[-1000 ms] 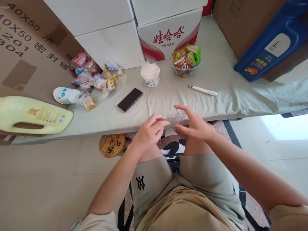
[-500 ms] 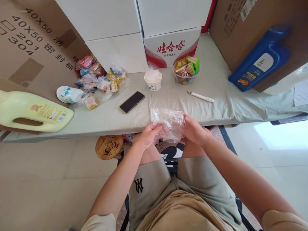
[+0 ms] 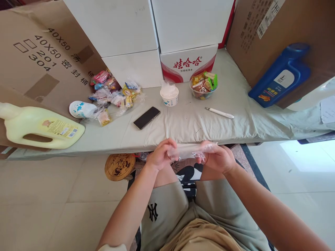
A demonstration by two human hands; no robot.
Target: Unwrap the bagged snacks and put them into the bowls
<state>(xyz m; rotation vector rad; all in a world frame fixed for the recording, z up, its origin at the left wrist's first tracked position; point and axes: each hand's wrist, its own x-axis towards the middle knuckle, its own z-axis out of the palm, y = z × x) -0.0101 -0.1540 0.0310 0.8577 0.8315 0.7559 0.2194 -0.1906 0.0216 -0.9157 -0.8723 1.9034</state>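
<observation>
A clear plastic bag (image 3: 187,150) is stretched sideways between my two hands, just off the front edge of the cloth-covered surface. My left hand (image 3: 162,154) pinches its left end, thumb on top. At the other end my right hand (image 3: 218,157) grips it, with crinkled plastic poking out past the fingers. Behind the bag stands a paper cup (image 3: 170,101) with clear plastic bunched in its mouth. A black phone (image 3: 147,118) lies to its left, and a white-handled craft knife (image 3: 220,113) lies to the right.
A clear bowl (image 3: 204,94) of wrapped snacks stands near the white boxes (image 3: 188,66). Loose snack packets (image 3: 125,99) and a tipped paper cup (image 3: 81,109) lie at left, by a yellow jug (image 3: 44,127). A blue bottle (image 3: 281,76) leans at right. A wooden stool (image 3: 119,167) stands below.
The plastic bag has gone from a flat, spread sheet to a narrow band pulled between my hands. Both hands remain on it. The view has tilted slightly upward.
</observation>
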